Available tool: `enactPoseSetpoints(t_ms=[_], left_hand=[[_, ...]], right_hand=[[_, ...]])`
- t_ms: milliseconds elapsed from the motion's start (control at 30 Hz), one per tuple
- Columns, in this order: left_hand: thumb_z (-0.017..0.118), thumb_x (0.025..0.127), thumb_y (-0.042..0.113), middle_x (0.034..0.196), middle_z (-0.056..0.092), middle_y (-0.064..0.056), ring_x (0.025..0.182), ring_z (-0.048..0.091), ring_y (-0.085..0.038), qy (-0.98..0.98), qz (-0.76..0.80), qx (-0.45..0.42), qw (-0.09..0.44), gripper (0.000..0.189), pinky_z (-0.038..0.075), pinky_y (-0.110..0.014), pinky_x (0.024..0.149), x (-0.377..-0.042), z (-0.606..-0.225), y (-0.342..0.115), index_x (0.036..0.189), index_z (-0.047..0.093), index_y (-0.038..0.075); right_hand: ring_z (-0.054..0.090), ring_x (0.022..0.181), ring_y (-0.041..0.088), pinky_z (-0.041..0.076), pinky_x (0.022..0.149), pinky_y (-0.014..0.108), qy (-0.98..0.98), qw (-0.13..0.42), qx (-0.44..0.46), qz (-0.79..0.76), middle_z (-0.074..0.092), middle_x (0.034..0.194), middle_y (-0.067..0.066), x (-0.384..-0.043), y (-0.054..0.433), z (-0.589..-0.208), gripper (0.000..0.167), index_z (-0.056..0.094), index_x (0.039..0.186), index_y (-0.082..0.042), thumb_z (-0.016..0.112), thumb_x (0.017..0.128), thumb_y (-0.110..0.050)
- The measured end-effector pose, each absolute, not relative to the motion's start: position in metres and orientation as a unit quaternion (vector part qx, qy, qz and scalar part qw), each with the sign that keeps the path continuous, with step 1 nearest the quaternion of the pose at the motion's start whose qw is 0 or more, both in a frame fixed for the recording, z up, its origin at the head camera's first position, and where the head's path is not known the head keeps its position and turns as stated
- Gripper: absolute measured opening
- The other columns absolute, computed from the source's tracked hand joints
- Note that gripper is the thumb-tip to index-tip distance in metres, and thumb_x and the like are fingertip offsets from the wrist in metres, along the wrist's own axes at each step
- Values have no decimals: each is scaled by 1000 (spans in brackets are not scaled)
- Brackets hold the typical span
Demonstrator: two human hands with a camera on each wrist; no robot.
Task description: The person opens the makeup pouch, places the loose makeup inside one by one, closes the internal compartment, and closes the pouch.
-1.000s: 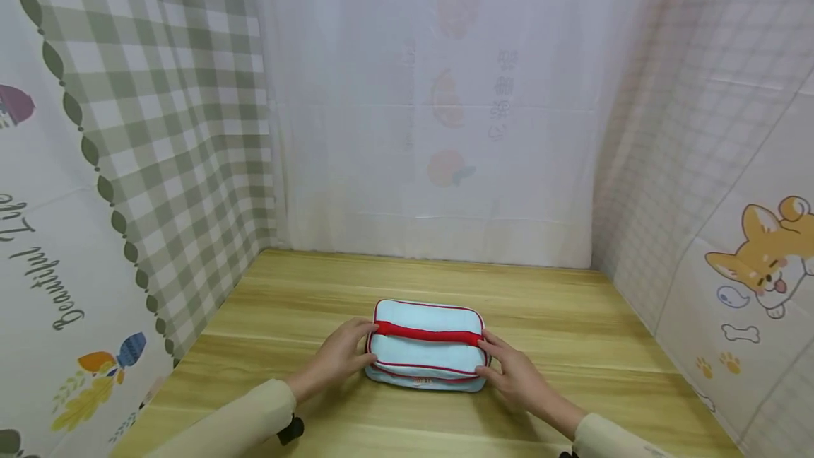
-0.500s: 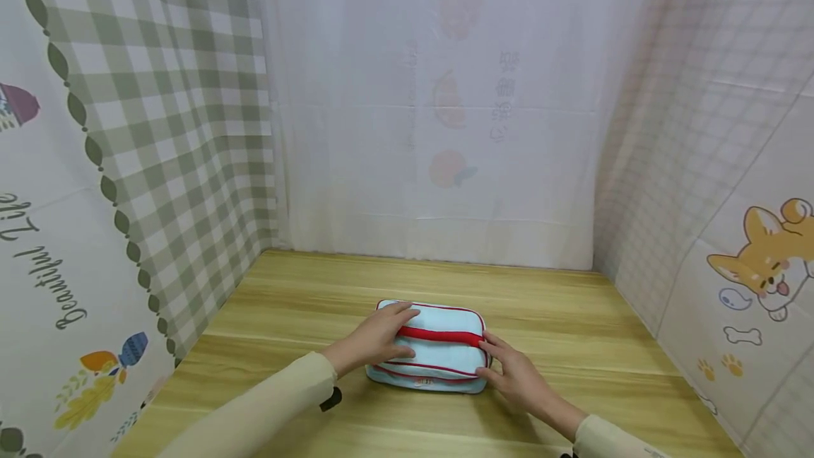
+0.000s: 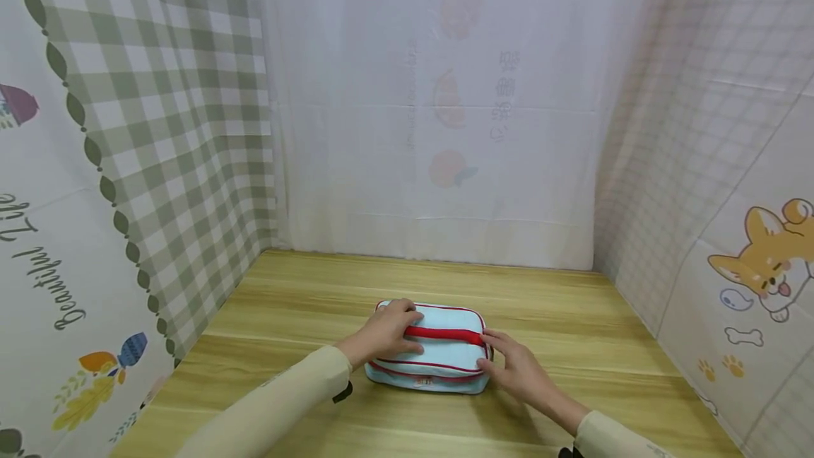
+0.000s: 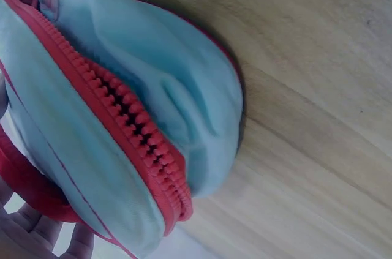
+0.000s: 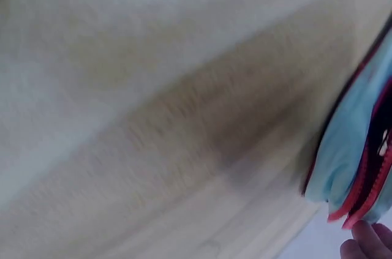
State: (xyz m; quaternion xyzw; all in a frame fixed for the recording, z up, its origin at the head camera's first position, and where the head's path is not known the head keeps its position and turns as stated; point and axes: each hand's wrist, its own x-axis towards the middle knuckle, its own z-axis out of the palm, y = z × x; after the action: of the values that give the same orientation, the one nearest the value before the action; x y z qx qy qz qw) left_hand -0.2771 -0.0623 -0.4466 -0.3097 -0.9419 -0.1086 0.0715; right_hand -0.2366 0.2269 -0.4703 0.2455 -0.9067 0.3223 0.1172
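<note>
A light-blue zippered pouch (image 3: 445, 357) with red piping stands on the wooden table, its red carry handle (image 3: 445, 334) across the top. My left hand (image 3: 384, 331) lies over the pouch's left end, with thumb and fingers curled on either side of the handle. My right hand (image 3: 518, 366) holds the right end, fingertips near the handle's base and thumb lower on the edge. Along the side, the chunky red zipper (image 4: 131, 121) shows a dark gap between its tooth rows in the left wrist view. The right wrist view has fingertips (image 5: 369, 240) at the zipper's end.
The wood-grain table (image 3: 305, 295) spreads around the pouch. A green checked cloth (image 3: 191, 90) hangs at the left, a pale curtain (image 3: 356, 161) at the back, and a dog-print cloth (image 3: 674, 232) at the right.
My left hand has moved from the pouch's left side rightward onto its top, and its fingers have drawn in around the handle. The right hand has shifted only slightly; the pouch stays in place.
</note>
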Motion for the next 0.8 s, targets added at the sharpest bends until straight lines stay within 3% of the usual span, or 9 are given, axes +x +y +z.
enactPoseSetpoints(t_ms=[167,367,800], left_hand=[[80,81,46,129,56,-7,117,52,-23,-942,-113,-309,69,60,47,-43,94,-278,-449,-62,130,65,14],[80,82,45,130,56,-6,120,52,-23,-942,-115,-306,70,60,47,-42,96,-278,-451,-63,131,65,15],[82,80,43,126,58,-7,118,54,-23,-934,-122,-323,88,59,49,-37,95,-280,-457,-65,128,66,12]], right_hand=[[62,112,37,49,93,55,-909,115,201,347,65,123,17,-253,235,-466,38,64,127,2,69,94,-16],[55,119,44,44,99,57,-918,68,172,350,57,133,27,-287,252,-466,42,54,135,9,61,99,-12],[45,129,49,37,104,61,-922,-21,184,341,54,136,27,-340,263,-473,47,53,137,8,64,95,-11]])
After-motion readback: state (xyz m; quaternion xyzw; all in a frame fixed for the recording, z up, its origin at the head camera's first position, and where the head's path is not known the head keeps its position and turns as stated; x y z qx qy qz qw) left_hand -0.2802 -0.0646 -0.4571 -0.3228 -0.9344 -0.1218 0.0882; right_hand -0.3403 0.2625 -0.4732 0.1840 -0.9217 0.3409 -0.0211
